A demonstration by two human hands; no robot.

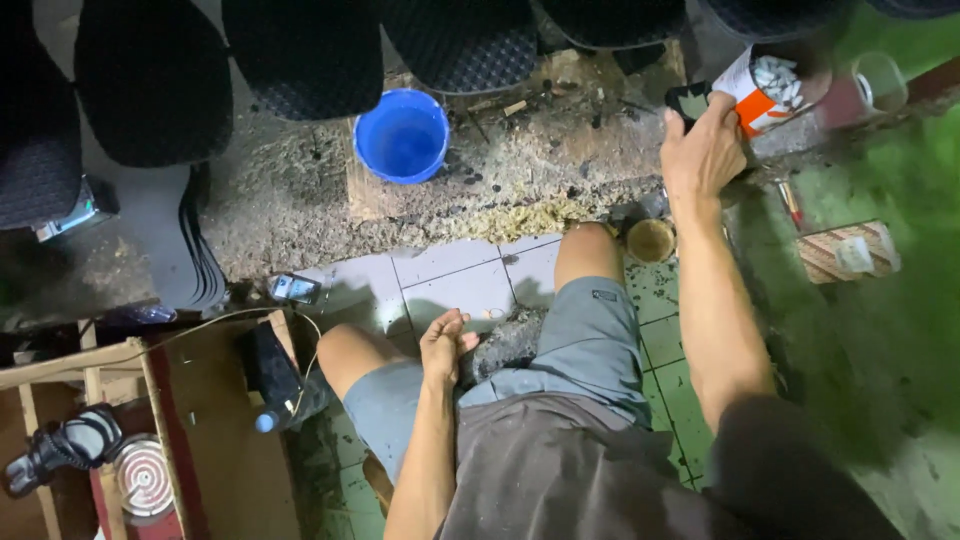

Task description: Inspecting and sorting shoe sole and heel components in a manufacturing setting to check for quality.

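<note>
Cylindrical orange-white can (765, 92) gripped by right hand (703, 150), sawdust-strewn floor (560, 150)

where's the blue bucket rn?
Head view, top centre: the blue bucket stands on the sawdust-strewn floor just below the dark seat cushions, left of the right hand.

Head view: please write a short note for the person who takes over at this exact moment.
Left hand: empty, resting loosely between the knees.
Right hand: stretched out, touching an orange-and-white box of small white pieces; whether it grips the box cannot be told.
Nearby: blue bucket on the dusty floor ahead, small round tin beside the right knee, flat carton to the right.
Done: the box is reached.
Left: the box is not yet brought closer.
</note>
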